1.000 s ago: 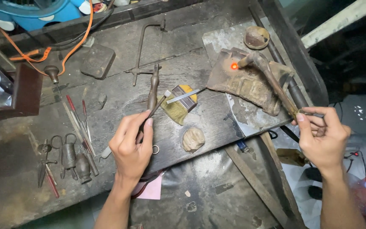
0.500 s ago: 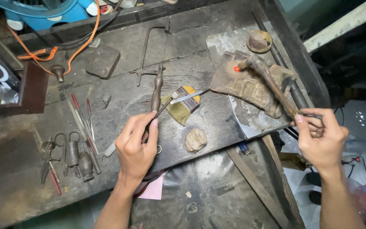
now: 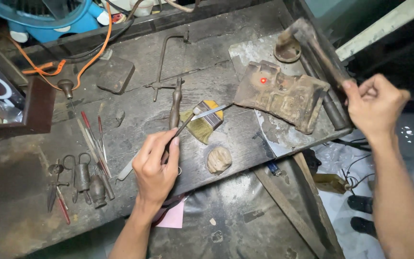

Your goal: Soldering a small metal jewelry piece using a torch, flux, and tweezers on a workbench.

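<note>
My left hand (image 3: 155, 165) pinches a thin metal tweezer (image 3: 184, 126) whose tips hold a small pale piece over a yellow-bristled brush (image 3: 202, 123) on the dark wooden bench (image 3: 39, 211). My right hand (image 3: 374, 108) is closed on the handle of a torch-like tool (image 3: 312, 45), lifted above the bench's right edge. Below it lies a charred brown block (image 3: 283, 95) with a glowing red spot (image 3: 263, 80), resting on a grey metal sheet (image 3: 283, 136).
A rounded lump (image 3: 219, 159) sits near the front edge. A saw frame (image 3: 164, 64), a wooden-handled tool (image 3: 175, 103), files (image 3: 94, 141), pliers and shears (image 3: 80, 180) lie to the left. A blue fan base (image 3: 44, 17), orange cable (image 3: 92, 50) and a wooden box (image 3: 29, 108) stand at the back left.
My right hand has taken hold of the torch-like tool and raised it off the charred block. My left hand with the tweezer has stayed about where it was.
</note>
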